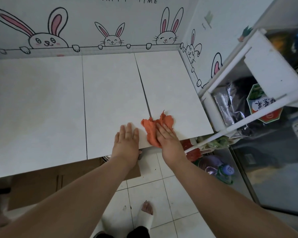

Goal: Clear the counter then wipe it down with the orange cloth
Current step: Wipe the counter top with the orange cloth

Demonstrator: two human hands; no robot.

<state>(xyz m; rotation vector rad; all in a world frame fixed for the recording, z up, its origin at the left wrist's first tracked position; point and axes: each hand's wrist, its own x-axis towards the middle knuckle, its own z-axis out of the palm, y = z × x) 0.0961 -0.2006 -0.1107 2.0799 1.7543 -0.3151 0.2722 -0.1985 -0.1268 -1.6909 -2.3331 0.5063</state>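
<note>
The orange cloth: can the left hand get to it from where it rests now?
Probably yes. The left hand lies flat on the counter just beside the orange cloth, with bare surface between them. The right hand presses on the cloth's near right part; its left edge shows free.

A white tiled counter (41,103) carries a crumpled orange cloth (150,129) near its front edge, with two hands pressed flat.

Crumpled orange cloth (153,127), soft and bunched, lies flat at lower centre-right of frame on the white tiled counter (41,103), at its near edge; counter surface otherwise bare
</note>
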